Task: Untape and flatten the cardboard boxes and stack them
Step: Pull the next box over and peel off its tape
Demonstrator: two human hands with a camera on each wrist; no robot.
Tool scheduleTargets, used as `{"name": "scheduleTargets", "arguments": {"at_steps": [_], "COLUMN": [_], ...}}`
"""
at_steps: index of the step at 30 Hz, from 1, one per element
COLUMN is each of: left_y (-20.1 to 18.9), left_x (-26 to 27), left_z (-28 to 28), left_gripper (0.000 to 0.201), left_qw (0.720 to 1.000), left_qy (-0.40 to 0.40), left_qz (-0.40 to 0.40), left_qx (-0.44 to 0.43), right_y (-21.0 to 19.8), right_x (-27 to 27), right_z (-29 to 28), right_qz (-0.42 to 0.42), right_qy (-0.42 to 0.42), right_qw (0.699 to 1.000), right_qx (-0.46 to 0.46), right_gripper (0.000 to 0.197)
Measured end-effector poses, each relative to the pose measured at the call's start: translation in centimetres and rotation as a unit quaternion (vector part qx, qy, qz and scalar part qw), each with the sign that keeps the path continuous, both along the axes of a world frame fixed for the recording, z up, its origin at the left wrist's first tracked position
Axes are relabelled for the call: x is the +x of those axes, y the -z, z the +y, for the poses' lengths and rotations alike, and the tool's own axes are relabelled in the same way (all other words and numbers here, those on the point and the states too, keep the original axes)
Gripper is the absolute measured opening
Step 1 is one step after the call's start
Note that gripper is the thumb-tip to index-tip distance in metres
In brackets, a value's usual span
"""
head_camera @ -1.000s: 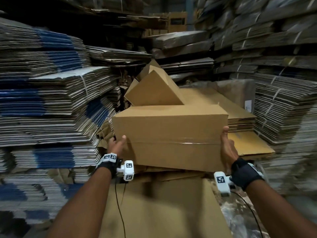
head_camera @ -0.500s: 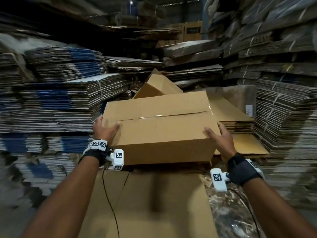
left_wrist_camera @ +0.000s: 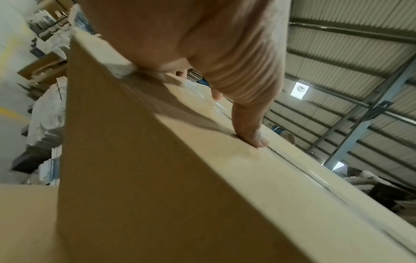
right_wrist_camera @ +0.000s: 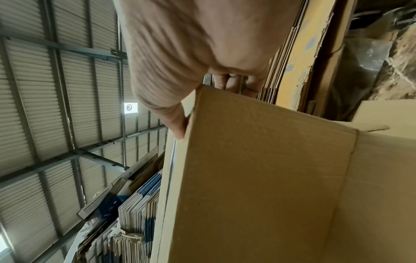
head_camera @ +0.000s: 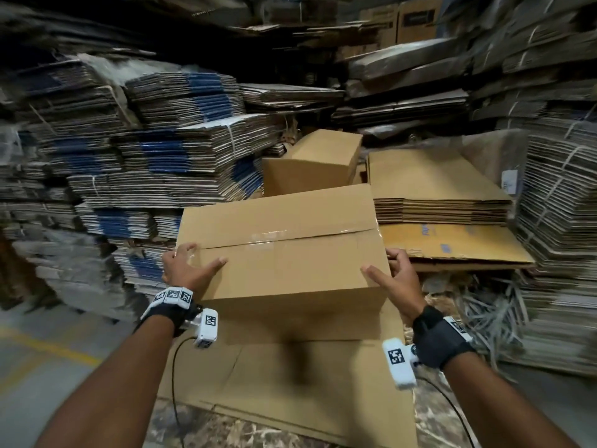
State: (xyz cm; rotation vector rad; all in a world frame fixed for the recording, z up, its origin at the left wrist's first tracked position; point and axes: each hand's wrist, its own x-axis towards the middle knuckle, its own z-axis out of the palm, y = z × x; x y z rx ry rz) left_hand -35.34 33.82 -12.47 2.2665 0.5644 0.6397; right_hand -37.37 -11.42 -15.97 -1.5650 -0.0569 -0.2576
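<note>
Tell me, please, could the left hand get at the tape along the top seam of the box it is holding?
Probably yes. The left hand grips the box at its left end, thumb on top right beside the clear tape, with nothing covering the seam. It would have to loosen its hold, though, leaving the right hand to steady the box.

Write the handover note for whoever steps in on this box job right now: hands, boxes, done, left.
Left hand: grips the left end of the taped box, thumb on top near the tape seam.
Right hand: grips the right end, thumb on top, fingers round the far corner.
The box sits over a flattened sheet on the floor, tape uncut, top flaps closed.
A second unflattened box stands behind it.
The stack of flattened boxes is to the right rear.
Done: some boxes already flat and stacked.
Left: untape and flatten this box, stack it, then do the second box.
</note>
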Motion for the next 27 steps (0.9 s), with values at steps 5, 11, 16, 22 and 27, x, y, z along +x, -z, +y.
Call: {"name": "scheduleTargets", "arguments": {"at_steps": [5,11,16,22,27], "left_y": [-0.7,0.9,2.4,3.3,2.0], "left_x": [-1.0,-0.5,0.0,-0.7,-1.2], "left_z": [2.5,4.2,2.6,-4.9,-12.6], "left_gripper": [0.084,0.085,0.102,0.113,0.107], "left_qw": [0.999,0.993,0.978,0.971,0.908], "left_qy": [0.009,0.017,0.066,0.145,0.281], "left_qz": [0.02,0.019,0.076,0.087,0.061], "left_qx": [0.026,0.113,0.185,0.168,0.305], "right_y": [-1.1,0.8,0.8,1.6,3.1], "right_x": [-2.3,-4.1,-4.9,-5.0,-4.4], "right_z": [1.4,2.8,3.4,4.3,2.4], "right_qz": [-0.006,0.018,0.024,0.001,0.01], "right_qy": [-0.019,-0.038,-0.029,-0.018,-0.047], "right_qw": [0.998,0.995,0.994,0.992,0.985], "right_qx": [-0.054,-0.09,-0.1,-0.125,-0.163], "right_gripper": [0.071,0.096,0.092,0.094,0.096]}}
